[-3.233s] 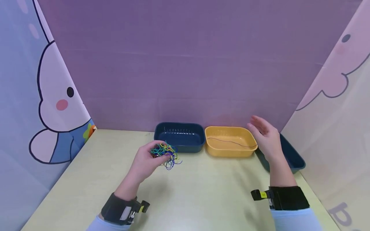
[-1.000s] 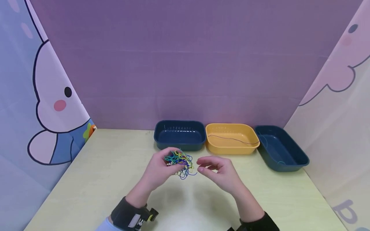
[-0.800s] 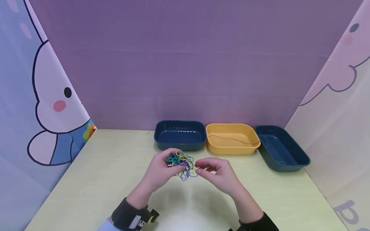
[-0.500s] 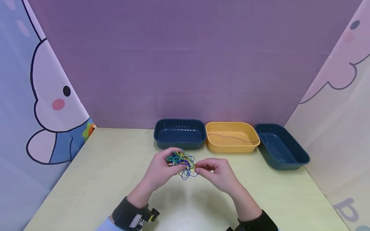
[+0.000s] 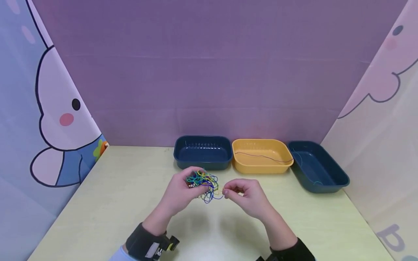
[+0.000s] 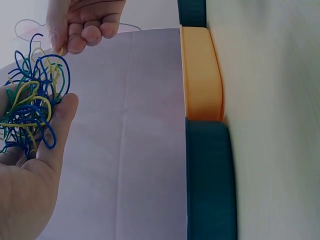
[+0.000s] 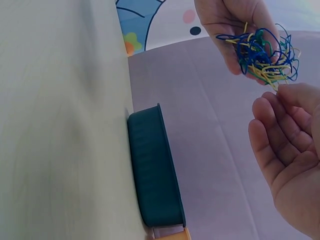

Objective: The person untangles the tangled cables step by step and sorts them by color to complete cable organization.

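Note:
My left hand holds a loose tangle of blue, green and yellow strings between its thumb and fingers, above the table. Loops and loose ends stick out beyond the fingertips. Just to the right, my right hand pinches a yellow string between thumb and index finger. That string runs from the pinch back into the tangle. In the right wrist view the other fingers of the right hand are curled below the pinch. Part of the tangle is hidden by the left hand.
Along the back of the table stand a dark blue tray, a yellow tray and an angled dark blue tray at the right. One thin dark string lies across the yellow tray; light green strings lie in the right tray.
My right hand has come from beside the yellow tray, with nothing in its fingers, to the tangle. It has pinched a yellow string and drawn slightly right. The left hand moved a little right.

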### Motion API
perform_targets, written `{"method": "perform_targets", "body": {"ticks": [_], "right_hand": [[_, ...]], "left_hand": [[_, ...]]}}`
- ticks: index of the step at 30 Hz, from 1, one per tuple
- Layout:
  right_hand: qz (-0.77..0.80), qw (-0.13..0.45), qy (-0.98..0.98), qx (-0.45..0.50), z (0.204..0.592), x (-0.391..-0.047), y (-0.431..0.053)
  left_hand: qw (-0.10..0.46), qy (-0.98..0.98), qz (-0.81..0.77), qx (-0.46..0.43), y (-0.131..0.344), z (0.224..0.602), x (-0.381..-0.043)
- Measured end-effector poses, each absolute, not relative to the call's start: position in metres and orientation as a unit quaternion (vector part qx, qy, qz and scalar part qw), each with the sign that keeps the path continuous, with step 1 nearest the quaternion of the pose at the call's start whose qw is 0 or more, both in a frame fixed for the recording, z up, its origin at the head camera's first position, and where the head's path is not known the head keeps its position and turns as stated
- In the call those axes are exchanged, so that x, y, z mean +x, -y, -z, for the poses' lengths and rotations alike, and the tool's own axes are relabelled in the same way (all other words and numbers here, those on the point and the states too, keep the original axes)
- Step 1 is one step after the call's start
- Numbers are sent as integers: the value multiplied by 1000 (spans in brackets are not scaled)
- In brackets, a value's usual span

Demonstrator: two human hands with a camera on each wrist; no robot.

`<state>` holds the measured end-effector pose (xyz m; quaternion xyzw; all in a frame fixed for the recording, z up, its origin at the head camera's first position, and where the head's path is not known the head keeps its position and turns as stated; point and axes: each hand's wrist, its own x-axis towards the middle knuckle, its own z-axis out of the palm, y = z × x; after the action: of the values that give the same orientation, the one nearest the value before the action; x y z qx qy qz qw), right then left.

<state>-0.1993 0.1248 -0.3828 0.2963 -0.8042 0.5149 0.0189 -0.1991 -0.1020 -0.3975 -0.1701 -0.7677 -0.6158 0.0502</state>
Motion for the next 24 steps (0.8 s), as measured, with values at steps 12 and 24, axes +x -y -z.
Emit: {"method": "perform_targets", "body": {"ticks": [12, 24], "right_hand": [[-514, 39, 801, 303, 374, -195, -129], [-519, 70, 792, 313, 397, -214, -145]], "left_hand": [[68, 764, 621, -161, 105, 371, -184], [82, 776, 611, -133, 110, 367, -184]]}}
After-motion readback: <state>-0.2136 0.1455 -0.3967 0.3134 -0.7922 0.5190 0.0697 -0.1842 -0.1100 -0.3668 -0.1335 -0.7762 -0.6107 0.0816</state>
